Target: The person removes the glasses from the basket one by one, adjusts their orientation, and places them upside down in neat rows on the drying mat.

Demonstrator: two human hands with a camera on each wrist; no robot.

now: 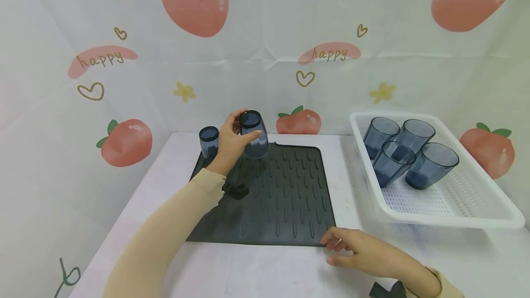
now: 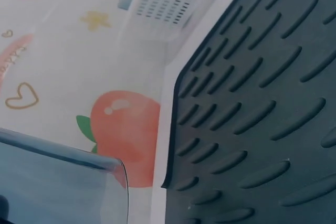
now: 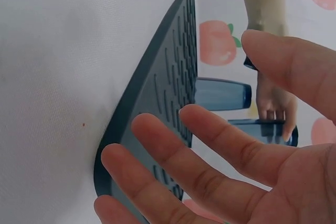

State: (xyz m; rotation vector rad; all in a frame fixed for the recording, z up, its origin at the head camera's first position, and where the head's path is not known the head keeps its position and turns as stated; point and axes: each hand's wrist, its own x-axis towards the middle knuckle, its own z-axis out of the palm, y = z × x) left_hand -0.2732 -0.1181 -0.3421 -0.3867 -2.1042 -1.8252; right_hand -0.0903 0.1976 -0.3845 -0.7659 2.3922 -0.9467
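Note:
My left hand (image 1: 230, 145) grips a blue-tinted drinking glass (image 1: 257, 140), thumb in front, with its thick base up and its mouth down. The glass is over the back edge of the dark ridged drying mat (image 1: 285, 197); whether its rim touches the mat I cannot tell. A second blue glass (image 1: 209, 136) stands upside down at the mat's back left corner, partly hidden by my left hand. At the mat's front right corner is my right hand (image 1: 364, 249), holding nothing. The right wrist view shows its fingers (image 3: 210, 179) spread and slightly bent.
A white plastic basket (image 1: 381, 213) with a perforated bottom stands on the right of the table. In its left part several blue glasses (image 1: 432, 164) lean, mouths up. Behind the table hangs a white cloth (image 1: 256, 82) printed with fruit, hearts and words.

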